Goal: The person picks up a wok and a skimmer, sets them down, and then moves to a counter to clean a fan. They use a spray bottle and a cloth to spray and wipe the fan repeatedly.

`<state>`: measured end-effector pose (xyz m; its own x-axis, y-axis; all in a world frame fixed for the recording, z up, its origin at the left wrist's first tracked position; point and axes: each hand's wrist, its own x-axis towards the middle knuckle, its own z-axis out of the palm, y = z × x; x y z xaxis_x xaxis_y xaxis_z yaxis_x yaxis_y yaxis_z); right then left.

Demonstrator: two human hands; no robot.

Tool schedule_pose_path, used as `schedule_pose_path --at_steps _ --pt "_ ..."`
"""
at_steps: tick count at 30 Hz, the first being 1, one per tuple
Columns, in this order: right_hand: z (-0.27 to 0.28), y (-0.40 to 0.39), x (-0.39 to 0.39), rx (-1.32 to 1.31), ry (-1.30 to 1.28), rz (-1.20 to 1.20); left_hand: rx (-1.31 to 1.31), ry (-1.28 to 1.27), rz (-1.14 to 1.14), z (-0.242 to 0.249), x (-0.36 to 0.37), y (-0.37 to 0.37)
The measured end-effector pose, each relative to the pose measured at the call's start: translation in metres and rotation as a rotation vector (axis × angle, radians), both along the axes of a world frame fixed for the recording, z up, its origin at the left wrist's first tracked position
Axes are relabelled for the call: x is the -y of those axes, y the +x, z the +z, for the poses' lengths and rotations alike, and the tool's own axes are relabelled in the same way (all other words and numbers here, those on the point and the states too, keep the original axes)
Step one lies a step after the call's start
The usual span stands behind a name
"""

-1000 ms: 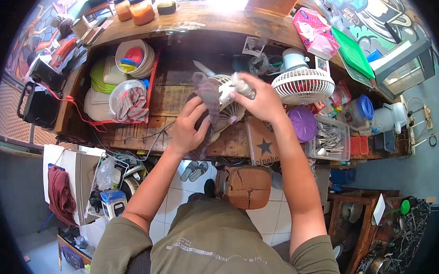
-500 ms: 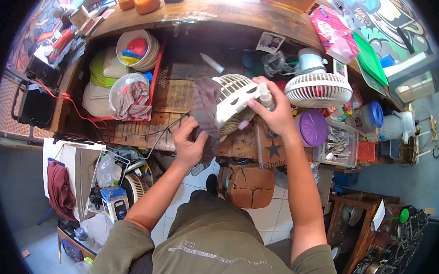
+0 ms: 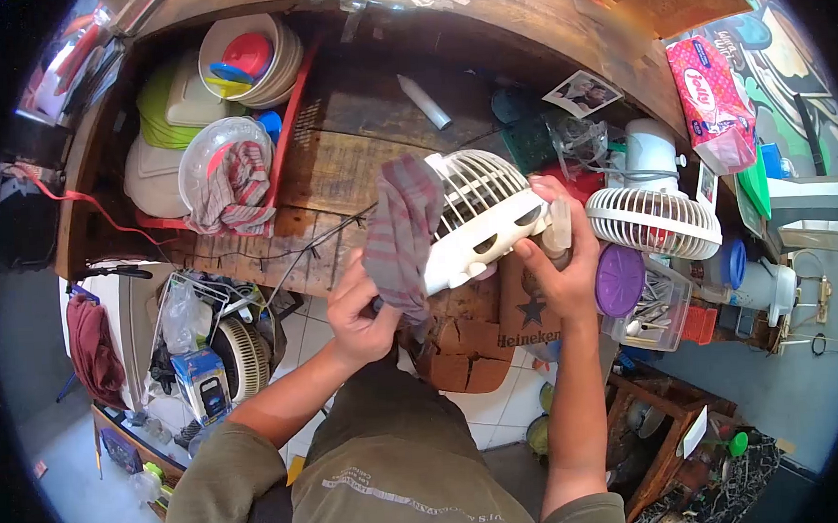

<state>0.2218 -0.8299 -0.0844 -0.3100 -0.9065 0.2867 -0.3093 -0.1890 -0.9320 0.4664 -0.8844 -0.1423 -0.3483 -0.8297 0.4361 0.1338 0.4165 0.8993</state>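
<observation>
A small white fan [image 3: 491,202] with a slatted round grille is held up over the front of the wooden counter, tilted to one side. Its far right end, by a pale translucent knob [image 3: 558,227], is gripped between the thumb and fingers of my right hand [image 3: 574,269]. My left hand [image 3: 358,311] is closed around a grey and red striped cloth [image 3: 401,230], which stands up from the fingers and overlaps the fan's left edge. Beneath the fan is a brown Heineken box [image 3: 533,303].
A second white fan [image 3: 656,221] stands at the right, beside a purple lid [image 3: 620,281] and a cutlery bin [image 3: 660,312]. Bowls and plates fill a red crate [image 3: 298,108] at the left. A white tube [image 3: 424,102] lies behind the held fan. A brown stool [image 3: 465,353] is below.
My view has shifted and come closer to the counter. The fan has turned in my right hand so more of its grille shows, and the cloth hangs less and stands more upright in my left.
</observation>
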Motion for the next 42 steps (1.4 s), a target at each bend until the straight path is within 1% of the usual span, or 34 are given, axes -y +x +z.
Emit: schedule_pose_path --at_steps 2,4,6,8,10,11,12,14,19,21,22,23,24,26,28,29,30,32,33,34,36,37,38,40,41,42 --pt "-0.002 0.0 0.002 -0.013 -0.01 -0.002 0.054 -0.025 0.067 0.007 0.007 0.001" --pt "-0.002 -0.002 0.002 -0.047 -0.026 -0.006 0.07 -0.039 0.068 0.016 0.015 0.001" --pt "-0.003 -0.001 0.002 -0.038 -0.033 0.0 0.003 0.146 0.075 0.029 0.023 -0.003" --pt "-0.004 0.001 0.001 -0.012 -0.028 -0.015 -0.003 0.137 0.073 0.042 0.031 -0.01" --pt "-0.005 0.001 0.002 0.027 -0.016 -0.028 0.144 0.021 -0.033 0.054 0.04 -0.015" --pt "-0.009 -0.002 0.004 -0.024 -0.049 -0.037 0.187 0.04 -0.048 0.057 0.043 -0.019" --pt "-0.009 -0.003 0.004 -0.015 -0.058 -0.042 0.197 0.03 -0.052 0.06 0.045 -0.022" --pt "-0.008 -0.001 0.003 -0.031 -0.044 -0.062 0.301 0.0 -0.104 0.067 0.048 -0.026" --pt "-0.009 -0.001 0.004 -0.048 -0.07 -0.1 0.372 0.006 -0.143 0.095 0.043 -0.04" --pt "-0.006 -0.002 0.003 -0.034 -0.047 -0.096 0.643 0.034 -0.131 0.108 0.042 -0.045" --pt "-0.004 -0.002 0.002 -0.029 -0.019 -0.089 0.647 0.03 -0.128 0.115 0.042 -0.048" --pt "-0.004 -0.003 0.002 -0.089 -0.025 -0.105 0.718 0.064 -0.139 0.122 0.044 -0.051" --pt "-0.005 -0.004 0.002 -0.089 -0.035 -0.104 0.787 0.098 -0.148 0.129 0.045 -0.054" --pt "-0.006 -0.005 0.003 -0.104 -0.024 -0.091 0.802 0.097 -0.167 0.135 0.041 -0.055" --pt "-0.008 -0.005 0.003 -0.105 -0.039 -0.09 0.684 -0.115 -0.094 0.12 0.037 -0.055" --pt "-0.008 -0.006 0.003 -0.104 -0.043 -0.098 0.604 -0.331 -0.033 0.107 0.033 -0.056" --pt "-0.007 -0.006 0.003 -0.109 -0.059 -0.098 0.544 -0.385 -0.02 0.096 0.024 -0.058" --pt "-0.011 -0.002 0.0 0.051 -0.072 -0.074 0.535 -0.464 -0.042 0.09 0.02 -0.07" --pt "-0.023 -0.003 0.006 -0.004 -0.187 -0.076 0.571 -0.502 -0.077 0.088 0.024 -0.078" --pt "-0.023 -0.005 0.008 -0.003 -0.186 -0.075 0.572 -0.501 -0.077 0.09 0.029 -0.088" --pt "-0.022 -0.011 0.006 0.065 -0.115 -0.087 0.575 -0.579 -0.195 0.094 0.036 -0.101" --pt "-0.018 -0.014 0.003 0.016 -0.025 -0.085 0.619 -0.583 -0.222 0.095 0.036 -0.093" --pt "-0.016 -0.016 0.0 0.007 -0.033 -0.08 0.613 -0.59 -0.212 0.095 0.033 -0.082" --pt "-0.024 -0.019 -0.006 0.084 0.069 -0.023 0.627 -0.673 -0.137 0.092 0.024 -0.053" --pt "-0.034 -0.019 -0.006 0.03 0.117 -0.055 0.586 -0.646 -0.142 0.092 0.022 -0.042" --pt "-0.044 -0.018 -0.01 -0.123 0.226 -0.068 0.587 -0.657 -0.142 0.093 0.022 -0.04"
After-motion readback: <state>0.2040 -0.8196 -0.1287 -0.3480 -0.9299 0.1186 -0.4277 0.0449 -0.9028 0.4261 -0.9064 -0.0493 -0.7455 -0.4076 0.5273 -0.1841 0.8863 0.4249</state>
